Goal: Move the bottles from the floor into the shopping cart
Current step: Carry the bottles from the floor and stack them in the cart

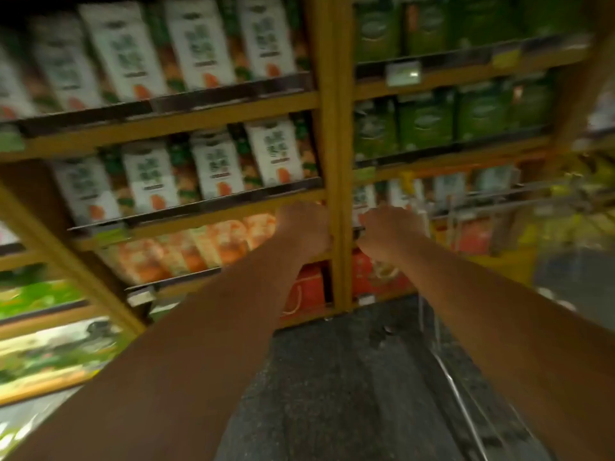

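The frame is smeared by motion. Both my arms reach straight ahead at chest height. My left hand (304, 227) and my right hand (389, 231) show only their backs, with the fingers curled away from me. A small dark thing (358, 231) sits between the two hands; I cannot tell what it is or which hand holds it. No bottle is plainly visible. The wire shopping cart (499, 201) stands to the right of my right hand, and its near rim (459, 390) runs down under my right forearm.
Wooden store shelves (332, 144) fill the view ahead, stacked with white cartons (149, 181), green packs (426, 124) and orange packs (213, 244). Dark speckled floor (332, 377) lies below between my arms. More shelving slants off at the left.
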Motion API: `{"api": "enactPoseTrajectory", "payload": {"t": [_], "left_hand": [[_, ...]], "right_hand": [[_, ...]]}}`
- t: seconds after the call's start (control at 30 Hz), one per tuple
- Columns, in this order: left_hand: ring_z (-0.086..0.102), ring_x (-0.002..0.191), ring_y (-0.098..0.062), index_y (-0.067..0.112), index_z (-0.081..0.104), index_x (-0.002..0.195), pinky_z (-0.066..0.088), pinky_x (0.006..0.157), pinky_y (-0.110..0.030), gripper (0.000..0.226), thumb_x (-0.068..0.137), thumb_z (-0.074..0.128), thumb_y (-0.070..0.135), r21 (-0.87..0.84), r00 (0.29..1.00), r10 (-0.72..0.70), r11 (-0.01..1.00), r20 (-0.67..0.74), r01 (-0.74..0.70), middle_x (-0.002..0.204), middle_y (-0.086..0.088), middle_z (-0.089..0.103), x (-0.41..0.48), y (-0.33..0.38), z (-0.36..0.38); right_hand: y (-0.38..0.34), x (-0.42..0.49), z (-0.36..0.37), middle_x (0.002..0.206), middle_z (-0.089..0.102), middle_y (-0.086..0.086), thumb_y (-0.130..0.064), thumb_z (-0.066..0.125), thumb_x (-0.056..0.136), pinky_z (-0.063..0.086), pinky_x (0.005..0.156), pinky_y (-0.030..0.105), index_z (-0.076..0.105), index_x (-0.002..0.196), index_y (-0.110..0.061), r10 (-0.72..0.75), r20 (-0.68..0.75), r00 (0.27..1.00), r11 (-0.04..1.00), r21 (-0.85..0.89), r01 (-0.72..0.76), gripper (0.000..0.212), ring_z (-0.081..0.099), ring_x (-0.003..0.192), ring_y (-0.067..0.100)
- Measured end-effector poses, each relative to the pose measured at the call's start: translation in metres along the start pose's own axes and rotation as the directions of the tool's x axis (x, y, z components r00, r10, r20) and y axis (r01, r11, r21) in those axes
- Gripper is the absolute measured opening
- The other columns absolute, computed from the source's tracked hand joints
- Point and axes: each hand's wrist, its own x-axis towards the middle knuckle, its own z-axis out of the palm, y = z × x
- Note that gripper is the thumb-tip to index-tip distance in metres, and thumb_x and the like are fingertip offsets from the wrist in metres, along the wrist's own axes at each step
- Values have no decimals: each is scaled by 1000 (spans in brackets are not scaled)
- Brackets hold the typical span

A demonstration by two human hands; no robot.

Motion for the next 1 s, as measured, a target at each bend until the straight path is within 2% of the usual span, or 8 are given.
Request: {"api": "enactPoseTrajectory", "payload": {"t": [0.07, 0.17, 0.23, 0.3, 0.43, 0.6, 0.83, 1.0], "left_hand": [[59, 107, -26, 19, 58, 121, 50, 78, -33, 38, 90, 54, 41, 9, 992, -124, 992, 17, 123, 121, -2, 59, -23, -44, 2], [56, 112, -25, 19, 56, 123, 48, 82, -35, 39, 89, 55, 40, -39, 941, -338, 940, 36, 339, 125, -4, 57, -61, -100, 4], [56, 113, -25, 21, 57, 122, 47, 82, -36, 38, 88, 57, 38, -63, 876, -480, 874, 47, 482, 124, -4, 57, -90, -126, 6], [57, 113, -26, 22, 58, 121, 47, 83, -36, 38, 86, 58, 38, -58, 796, -603, 794, 58, 605, 123, -4, 59, -121, -147, 10], [58, 115, -25, 24, 61, 119, 45, 86, -32, 33, 88, 56, 33, -60, 636, -769, 633, 69, 772, 123, -2, 61, -189, -179, 16], [56, 116, -27, 21, 60, 118, 45, 88, -34, 34, 87, 58, 35, -23, 404, -909, 404, 102, 915, 122, -5, 60, -285, -223, 26], [58, 112, -25, 21, 61, 115, 43, 85, -30, 31, 87, 58, 34, 30, 166, -983, 169, 83, 985, 118, -3, 61, -404, -281, 39], [60, 104, -23, 21, 60, 116, 42, 80, -29, 31, 88, 56, 32, 66, 46, -995, 52, 85, 997, 112, -2, 62, -484, -334, 46]], "right_hand": [[-47, 13, -6, 84, 56, 5, -25, 52, 90, 44, 64, 31, 52, 83, -14, -125, -46, 991, 992, 14, 126, 14, 60, 82, 25], [-115, 34, -14, 97, 60, 8, -30, 56, 88, 46, 68, 33, 60, 100, -11, -305, -106, 946, 945, 93, 315, 23, 61, 92, 28], [-156, 38, -23, 87, 54, 6, -33, 56, 89, 49, 74, 35, 60, 102, -9, -440, -76, 895, 894, 50, 445, 28, 60, 92, 28], [-194, 38, -31, 82, 51, 4, -30, 54, 89, 47, 68, 32, 63, 99, -11, -551, -106, 828, 832, 5, 555, 24, 60, 87, 26], [-271, 19, -36, 94, 61, 7, -27, 56, 87, 42, 67, 31, 65, 98, -11, -712, -154, 686, 696, -20, 718, 21, 61, 91, 26], [-373, -38, -41, 116, 61, 9, -32, 55, 90, 43, 78, 31, 60, 110, -14, -864, -130, 487, 492, -15, 870, 27, 59, 107, 29], [-505, -111, -51, 121, 58, 6, -35, 52, 91, 45, 82, 32, 57, 117, -18, -958, -150, 243, 253, -49, 966, 32, 58, 110, 28], [-596, -160, -59, 118, 58, 7, -34, 51, 91, 44, 80, 32, 58, 116, -15, -982, -156, 107, 112, -27, 993, 32, 58, 108, 29]]}}
